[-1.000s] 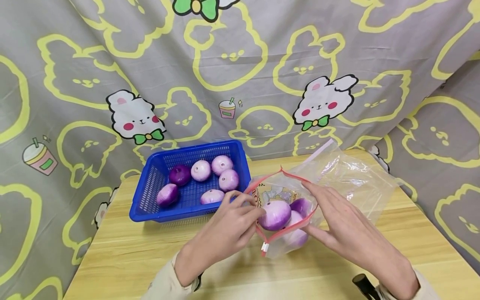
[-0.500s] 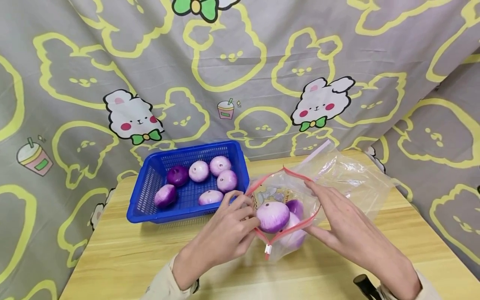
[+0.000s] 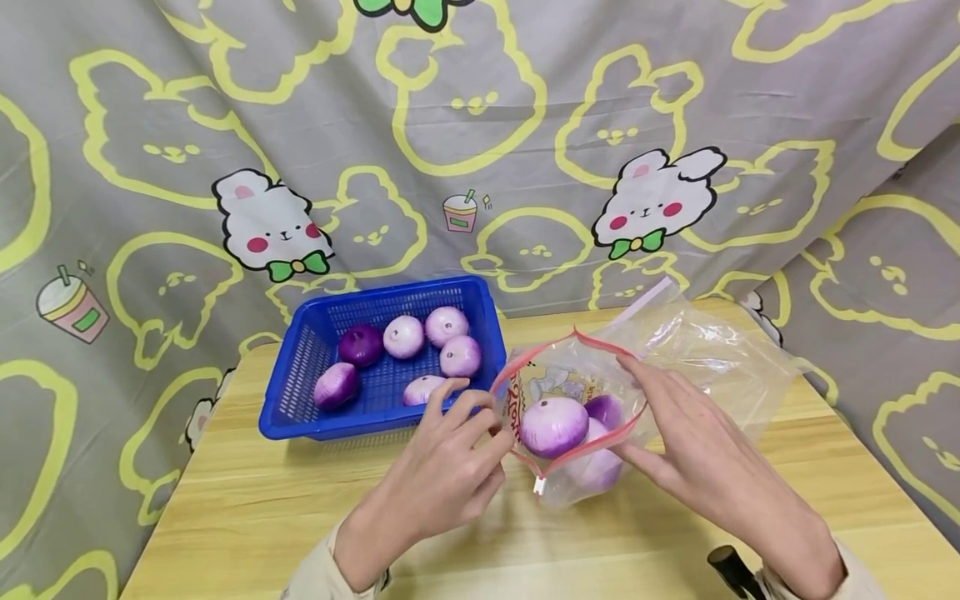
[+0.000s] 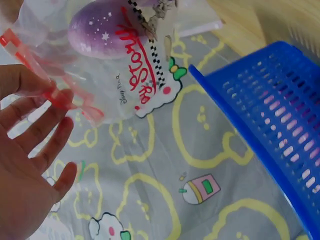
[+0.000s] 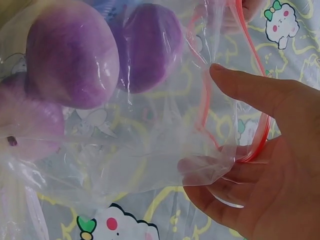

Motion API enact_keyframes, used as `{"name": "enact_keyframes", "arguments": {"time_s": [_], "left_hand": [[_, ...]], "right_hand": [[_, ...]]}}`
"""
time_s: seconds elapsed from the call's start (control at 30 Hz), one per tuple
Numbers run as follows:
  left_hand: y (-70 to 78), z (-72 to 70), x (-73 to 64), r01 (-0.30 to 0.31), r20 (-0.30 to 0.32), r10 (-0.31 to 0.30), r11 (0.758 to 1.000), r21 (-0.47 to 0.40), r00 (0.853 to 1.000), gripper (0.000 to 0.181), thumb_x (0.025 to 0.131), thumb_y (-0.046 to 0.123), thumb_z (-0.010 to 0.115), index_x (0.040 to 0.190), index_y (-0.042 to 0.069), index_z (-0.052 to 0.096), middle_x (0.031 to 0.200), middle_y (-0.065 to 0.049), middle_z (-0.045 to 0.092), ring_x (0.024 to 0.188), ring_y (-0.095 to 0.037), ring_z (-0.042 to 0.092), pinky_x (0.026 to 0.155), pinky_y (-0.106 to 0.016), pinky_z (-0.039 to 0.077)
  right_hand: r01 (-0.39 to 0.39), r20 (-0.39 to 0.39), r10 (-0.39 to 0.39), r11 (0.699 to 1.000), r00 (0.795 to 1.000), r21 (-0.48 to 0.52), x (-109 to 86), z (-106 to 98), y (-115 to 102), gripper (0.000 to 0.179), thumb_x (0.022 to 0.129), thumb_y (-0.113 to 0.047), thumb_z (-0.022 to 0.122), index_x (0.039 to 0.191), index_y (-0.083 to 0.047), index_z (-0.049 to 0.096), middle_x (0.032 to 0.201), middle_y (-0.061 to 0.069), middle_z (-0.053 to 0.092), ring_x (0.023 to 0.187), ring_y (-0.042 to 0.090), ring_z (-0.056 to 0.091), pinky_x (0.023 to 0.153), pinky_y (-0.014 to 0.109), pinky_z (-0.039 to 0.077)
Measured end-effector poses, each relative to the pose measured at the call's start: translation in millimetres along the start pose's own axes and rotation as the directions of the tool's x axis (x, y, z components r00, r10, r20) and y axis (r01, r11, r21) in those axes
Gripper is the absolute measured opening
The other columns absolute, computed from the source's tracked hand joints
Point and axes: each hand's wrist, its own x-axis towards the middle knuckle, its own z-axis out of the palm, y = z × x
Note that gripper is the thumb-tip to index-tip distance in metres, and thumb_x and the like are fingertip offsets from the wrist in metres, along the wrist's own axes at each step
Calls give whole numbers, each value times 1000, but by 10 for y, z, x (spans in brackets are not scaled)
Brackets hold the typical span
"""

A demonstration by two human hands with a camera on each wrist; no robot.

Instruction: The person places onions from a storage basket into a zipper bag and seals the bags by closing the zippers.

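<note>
Onions (image 3: 553, 427): at least three inside unsealed bag (image 3: 551, 383), six left in basket (image 3: 330, 429); left hand (image 3: 442, 467) pinches bag, other fingers loose; right hand (image 3: 701, 458) clasps it, spread wide.

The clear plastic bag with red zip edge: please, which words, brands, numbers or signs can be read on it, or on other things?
On the bag: red script, too distorted to read surely.
Also there: small black lettering, too blurred to read.
Elsewhere: no text seen.
</note>
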Motion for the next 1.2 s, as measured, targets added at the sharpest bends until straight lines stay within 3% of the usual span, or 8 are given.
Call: {"name": "enact_keyframes", "arguments": {"time_s": [0.1,0.23,0.37,0.53,0.83,1.03,1.2], "left_hand": [[1,-2,-15,8,-32,-6,998,67,999,17,84,12,47,83,14,65,91,-2,60,103,-28,57,99,-54,39],[-21,3,-39,56,-95,-44,991,122,994,19,85,14,49,81,11,67,90,-4,62,95,-28,57,91,-51,41],[-69,5,-70,120,-145,-109,990,68,983,22,88,13,49,85,9,70,92,-6,64,89,-28,56,87,-48,42],[-156,11,-123,183,-147,-184,983,-17,972,22,92,12,49,91,8,71,99,-6,65,92,-27,58,83,-44,44],[-421,85,-308,351,-45,-355,933,-84,934,16,89,9,61,103,8,69,102,-5,66,94,-24,61,83,-42,43],[-631,183,-398,425,44,-423,901,-83,905,20,85,7,72,104,8,70,103,-6,68,99,-28,62,77,-43,45],[-829,252,-445,495,129,-482,863,-103,867,22,84,7,75,105,8,69,105,-7,67,100,-28,63,80,-47,51]], "right_hand": [[-18,0,18,1000,1000,-7,6,-10,-2,91,83,-39,80,154,-7,33,139,19,54,126,37,53,97,58,44],[-46,-3,46,999,999,-15,14,-21,-9,90,80,-36,82,152,-5,35,135,19,57,123,38,54,96,58,45],[-64,6,64,998,998,-13,19,-21,-25,87,82,-37,81,150,-5,37,130,18,59,120,37,56,96,58,45],[-53,10,53,999,999,-14,13,-17,-23,90,80,-34,83,152,-8,35,127,16,61,117,34,57,94,55,47],[-21,15,21,1000,1000,-14,2,-18,-2,95,79,-31,84,155,-11,31,138,14,56,124,30,54,99,52,44],[-9,27,9,1000,1000,-3,-15,-22,-2,93,79,-27,83,155,-10,31,142,11,53,126,28,52,99,51,44],[-4,30,4,1000,1000,4,-24,-15,1,93,79,-26,83,155,-11,32,143,8,51,126,26,52,100,49,44]]}}
